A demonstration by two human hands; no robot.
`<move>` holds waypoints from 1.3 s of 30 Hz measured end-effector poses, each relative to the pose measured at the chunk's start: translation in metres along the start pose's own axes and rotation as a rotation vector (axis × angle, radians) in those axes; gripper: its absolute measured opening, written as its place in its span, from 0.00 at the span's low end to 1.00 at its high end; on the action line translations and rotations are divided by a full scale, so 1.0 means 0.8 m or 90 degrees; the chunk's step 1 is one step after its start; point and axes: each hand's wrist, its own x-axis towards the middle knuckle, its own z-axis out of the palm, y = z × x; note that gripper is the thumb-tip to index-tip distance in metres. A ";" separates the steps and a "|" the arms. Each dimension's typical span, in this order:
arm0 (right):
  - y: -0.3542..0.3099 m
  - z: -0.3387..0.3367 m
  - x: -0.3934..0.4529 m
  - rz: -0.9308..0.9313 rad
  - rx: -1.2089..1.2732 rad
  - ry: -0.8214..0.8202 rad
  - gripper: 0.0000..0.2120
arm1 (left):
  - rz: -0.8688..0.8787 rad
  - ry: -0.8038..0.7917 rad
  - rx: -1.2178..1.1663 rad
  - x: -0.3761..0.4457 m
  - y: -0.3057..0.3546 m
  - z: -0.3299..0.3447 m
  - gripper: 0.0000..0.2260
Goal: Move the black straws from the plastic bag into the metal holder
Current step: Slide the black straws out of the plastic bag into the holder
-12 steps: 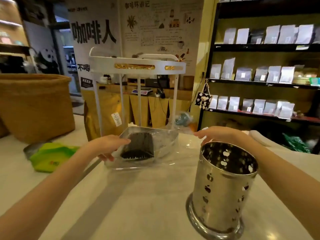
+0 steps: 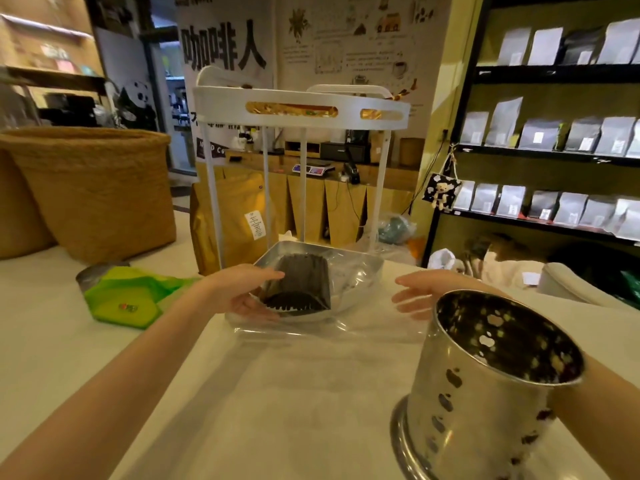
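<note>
Your clear plastic bag (image 2: 349,289) lies on the table (image 2: 294,393) holding a bundle of black straws (image 2: 299,285), long axis running away from you, cut ends nearest. The metal holder (image 2: 485,393) stands upright, empty. Your left hand (image 2: 242,292) cups the bag's left side, fingers spread; your right hand (image 2: 426,292) hovers open, holding nothing.

Banner (image 2: 225,50): large black characters "咖啡人"; other print illegible.

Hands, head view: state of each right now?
Left hand: open, fingers against the plastic bag at the black straws, not gripping.
Right hand: open, empty, beyond the metal holder.
</note>
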 end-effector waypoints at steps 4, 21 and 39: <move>0.003 -0.011 0.010 -0.033 0.030 0.004 0.13 | 0.009 -0.043 -0.077 -0.006 0.001 0.001 0.17; -0.082 -0.070 -0.075 -0.201 0.085 0.106 0.16 | 0.236 0.022 -0.018 -0.053 0.070 0.025 0.09; -0.031 -0.162 -0.322 -0.216 0.133 0.378 0.13 | 0.417 -0.164 -0.081 -0.177 0.141 0.183 0.09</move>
